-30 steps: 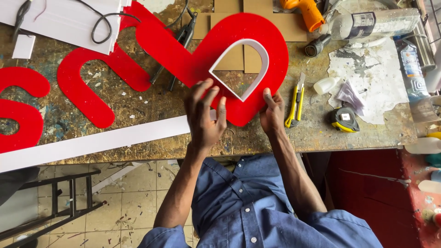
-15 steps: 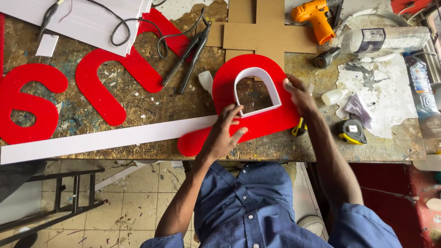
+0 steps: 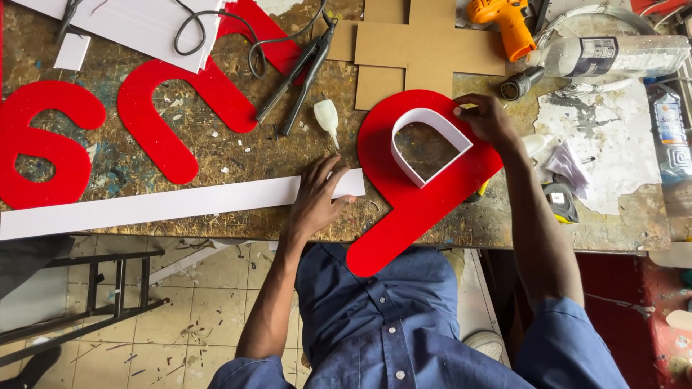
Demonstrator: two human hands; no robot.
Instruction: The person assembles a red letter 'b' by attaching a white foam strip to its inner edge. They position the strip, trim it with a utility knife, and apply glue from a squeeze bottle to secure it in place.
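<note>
- Fitting step: white strip loop (image 3: pixel 430 146) stands on edge on red cut-out shape (image 3: pixel 422 184), whose tail overhangs workbench (image 3: pixel 238 155) edge
- my right hand (image 3: pixel 486 119) pinches loop's top corner, fingers together
- my left hand (image 3: pixel 317 194) lies flat, fingers apart, on long white strip (image 3: pixel 158 207)
- next, I judge, calls for holding loop steady along the opening; glue bottle (image 3: pixel 326 117) near

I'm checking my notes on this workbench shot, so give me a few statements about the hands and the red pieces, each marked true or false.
1. The left hand rests on the end of the long white strip. True.
2. The right hand holds the orange drill. False: it touches the white curved band on the big red letter.
3. The red letter's tail overhangs the bench edge. True.
4. The small white glue bottle stands upright. False: it lies on its side.
</note>
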